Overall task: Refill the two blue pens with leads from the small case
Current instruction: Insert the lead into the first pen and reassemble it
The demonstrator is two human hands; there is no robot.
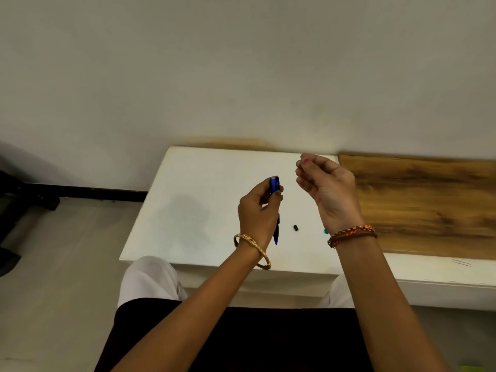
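My left hand (256, 208) grips a blue pen (274, 185) upright above the white table (193, 200), its open top end pointing up. A second blue pen (276, 232) lies on the table just below that hand, partly hidden by it. My right hand (324, 186) is raised to the right of the held pen, thumb and forefinger pinched together; whether a lead is between them is too fine to see. A small black piece (295, 227) lies on the table between my wrists. A bit of green (326, 231) peeks out beside my right wrist.
A wooden board (424, 200) covers the table's right part, against the pale wall. Dark furniture legs (24, 200) stand on the floor at the left. My lap sits close to the table's front edge.
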